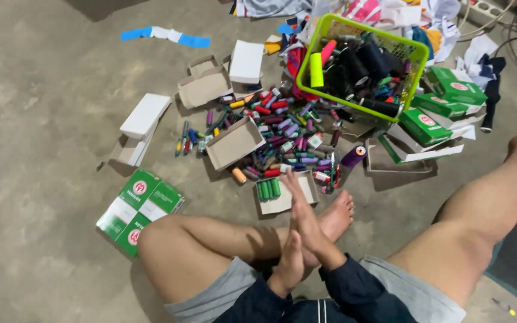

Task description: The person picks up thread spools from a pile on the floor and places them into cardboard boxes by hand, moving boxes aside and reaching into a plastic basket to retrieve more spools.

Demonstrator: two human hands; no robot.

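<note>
**On the concrete floor: palms together over the small thread box**

Down on the floor I sit cross-legged, and my two hands are pressed flat against each other, fingers straight, gripping nothing. My right hand point(301, 206) reaches further forward, its fingertips over the near edge of the open white box point(286, 192); my left hand point(289, 263) lies lower against it, just above my bare foot point(335, 220). That box sits right in front of my foot and holds three green spools point(268, 189) standing side by side at its left end, the rest of it bare.

Beyond the box spreads a loose pile of small thread spools point(288, 131) in many colours, with an open cardboard box point(233, 142) to its left and a purple cone point(353, 157) to its right. A lime-green basket point(361, 63) of large dark cones stands tilted behind the pile. Closed green boxes point(140, 209) lie by my left knee; more are stacked right of the basket.

My worry is the crowding. Spools are round and lie touching the white box, so a careless sweep of either hand could, I judge, roll them under my foot or knock the three green ones over. The tilted basket might also spill if the heap beneath it shifts.
</note>
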